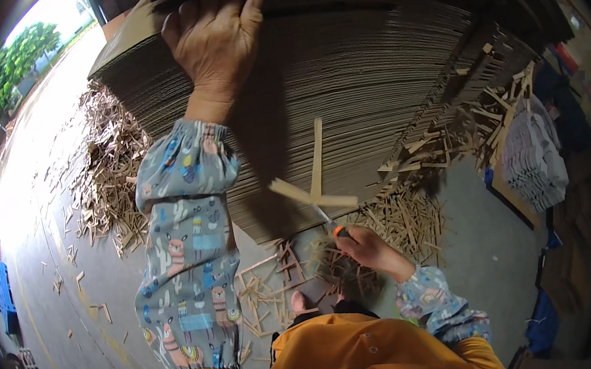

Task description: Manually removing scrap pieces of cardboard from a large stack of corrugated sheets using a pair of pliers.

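A tall stack of flat cardboard sheets [341, 70] fills the upper middle, its layered edges facing me. High on its near edge rests my left hand [217, 44], thumb spread from the fingers, whose tips are partly lost in shadow. Lower down, my right hand [372, 252] is closed round the black-and-orange handle of a slim metal tool [340, 230]; whether it is a screwdriver or a blade I cannot tell. Around its tip are cardboard strips: one upright [317, 156] and one lying crosswise [304, 194], in front of the stack's lower edge.
Cardboard scraps [107, 166] are heaped on the floor left of the stack. More strips [406, 226] lie below it and around my feet. At right stands a bundle of grey-white cut pieces [534, 154]. A blue pallet [5, 298] sits at far left.
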`<state>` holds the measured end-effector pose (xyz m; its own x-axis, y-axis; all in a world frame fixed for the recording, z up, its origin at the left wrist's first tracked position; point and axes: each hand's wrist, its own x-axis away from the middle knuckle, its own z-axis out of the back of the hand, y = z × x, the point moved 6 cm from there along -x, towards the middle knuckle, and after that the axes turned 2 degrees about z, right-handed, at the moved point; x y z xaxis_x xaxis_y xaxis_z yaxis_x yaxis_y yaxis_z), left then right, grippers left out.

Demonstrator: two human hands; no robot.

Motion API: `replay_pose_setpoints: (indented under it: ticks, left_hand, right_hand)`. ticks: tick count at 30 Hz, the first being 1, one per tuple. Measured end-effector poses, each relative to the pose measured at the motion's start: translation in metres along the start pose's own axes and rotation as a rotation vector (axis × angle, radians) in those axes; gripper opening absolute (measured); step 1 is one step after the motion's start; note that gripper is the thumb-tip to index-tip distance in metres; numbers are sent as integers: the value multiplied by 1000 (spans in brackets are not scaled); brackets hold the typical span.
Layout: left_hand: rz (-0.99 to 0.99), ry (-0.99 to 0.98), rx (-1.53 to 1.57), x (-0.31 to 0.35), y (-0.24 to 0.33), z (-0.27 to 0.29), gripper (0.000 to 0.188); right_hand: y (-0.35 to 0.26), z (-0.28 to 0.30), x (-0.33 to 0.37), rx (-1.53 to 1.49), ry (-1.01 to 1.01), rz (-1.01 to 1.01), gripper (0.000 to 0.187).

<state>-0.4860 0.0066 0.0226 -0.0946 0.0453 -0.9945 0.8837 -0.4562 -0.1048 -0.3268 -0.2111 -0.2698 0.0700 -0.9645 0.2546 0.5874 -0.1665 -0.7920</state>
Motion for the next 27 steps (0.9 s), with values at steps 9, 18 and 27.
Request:
replay_pose_setpoints:
  ticks: [9, 18, 27]
  left_hand:
    - [6, 13, -61, 1, -12, 7, 31]
    - [14, -17, -50, 3, -7, -4, 33]
    - [60, 11, 124, -10, -4, 7, 32]
  right_hand:
    - [-161, 160, -6, -335, 89, 208, 35]
    - [-208, 207, -43, -422, 372, 253, 29]
    - [-43, 54, 10, -15, -78, 315, 19]
